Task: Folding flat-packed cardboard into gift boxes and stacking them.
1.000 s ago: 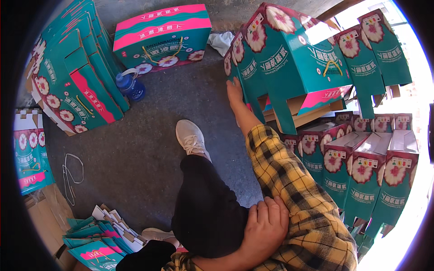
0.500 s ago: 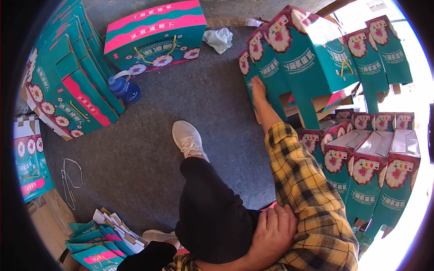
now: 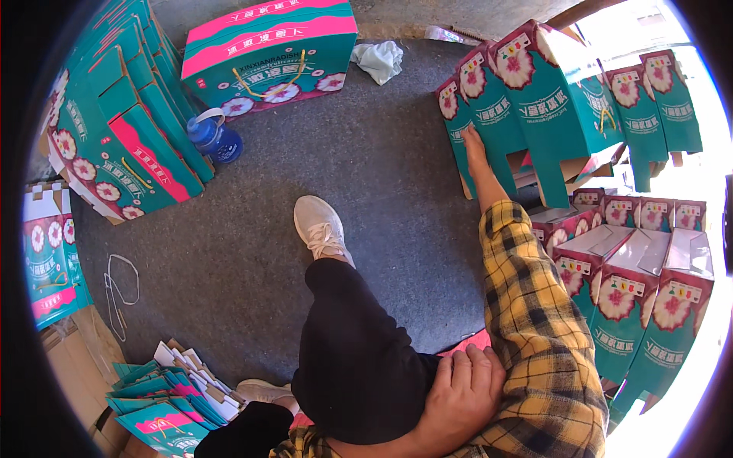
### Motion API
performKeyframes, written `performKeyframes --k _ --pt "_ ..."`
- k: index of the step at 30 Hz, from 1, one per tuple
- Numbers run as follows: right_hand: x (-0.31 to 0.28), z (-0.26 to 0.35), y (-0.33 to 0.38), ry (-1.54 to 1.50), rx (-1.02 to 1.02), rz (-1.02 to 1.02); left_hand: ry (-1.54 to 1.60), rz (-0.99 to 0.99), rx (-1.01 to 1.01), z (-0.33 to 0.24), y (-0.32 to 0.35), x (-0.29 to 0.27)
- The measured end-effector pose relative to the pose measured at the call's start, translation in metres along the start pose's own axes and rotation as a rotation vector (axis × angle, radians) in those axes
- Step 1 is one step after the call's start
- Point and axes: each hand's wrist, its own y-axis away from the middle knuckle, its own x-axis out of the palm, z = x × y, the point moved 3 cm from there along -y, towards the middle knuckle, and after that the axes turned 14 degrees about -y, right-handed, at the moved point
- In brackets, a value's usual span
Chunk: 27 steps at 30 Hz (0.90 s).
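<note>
My right hand (image 3: 478,155) reaches out on the right and lies flat against the side of a standing folded-up carton (image 3: 459,145), green with a purple-red flower-like print. More such cartons (image 3: 544,114) stand tight against it, their lower flaps hanging open. This hand is pressed to the panel, not wrapped round it; part of its fingers is hidden. My left hand (image 3: 463,393) rests in my lap beside the yellow-black checked right sleeve, its fingers stretched out and lying side by side, with nothing seen in it.
A finished carton with yellow handles (image 3: 290,65) stands at the back. Flattened cartons (image 3: 126,145) lean at the left, next to a blue bottle (image 3: 217,141). Rows of open cartons (image 3: 622,298) fill the right. Folded pieces (image 3: 164,404) and a white cord loop (image 3: 122,284) lie lower left.
My right hand and the cartons beside it have shifted to the right together. The view has turned slightly. My left hand has stayed in my lap.
</note>
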Motion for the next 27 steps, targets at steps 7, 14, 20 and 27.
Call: performKeyframes --k 7,14,20,27 --pt "0.016 0.015 0.079 0.105 0.241 0.138 -0.095 -0.110 0.034 0.004 -0.004 -0.002" --pt "0.115 0.081 0.266 -0.065 0.186 0.665 -0.107 -0.170 0.013 0.007 0.003 -0.015" --pt "0.168 0.240 0.387 -0.343 -0.040 1.058 -0.074 -0.744 0.073 0.015 0.051 -0.055" --pt "0.177 0.319 0.477 0.293 -0.950 1.185 -0.348 -0.841 -0.506 0.020 0.270 -0.132"
